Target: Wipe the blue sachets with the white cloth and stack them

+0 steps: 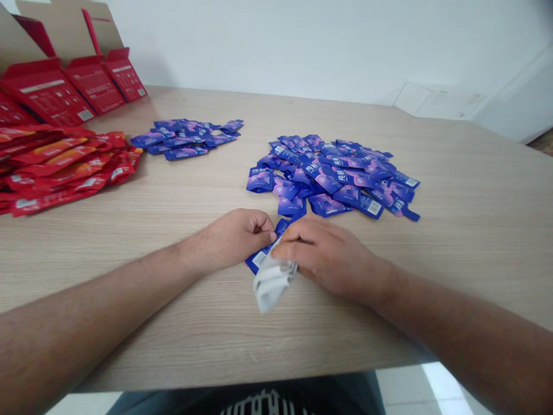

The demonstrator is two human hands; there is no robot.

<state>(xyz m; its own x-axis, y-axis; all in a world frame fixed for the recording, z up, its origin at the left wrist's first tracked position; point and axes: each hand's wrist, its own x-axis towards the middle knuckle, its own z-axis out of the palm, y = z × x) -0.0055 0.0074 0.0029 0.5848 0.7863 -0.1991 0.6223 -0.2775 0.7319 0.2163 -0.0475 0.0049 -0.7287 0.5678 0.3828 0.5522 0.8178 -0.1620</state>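
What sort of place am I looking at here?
Probably a small indoor packing room: a wood-laminate table holds heaps of blue sachets and red sachets, next to opened red printed cartons.

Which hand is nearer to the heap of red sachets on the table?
Left. The left hand is to the right of the red sachets, not touching them; the right hand lies farther off, beyond the left hand.

A light wood-grain table (328,118) fills the view, a plain white wall (302,46) behind it, pale panels (436,99) past its far right corner, and glare-lit white floor tiles (432,386) below its near edge.
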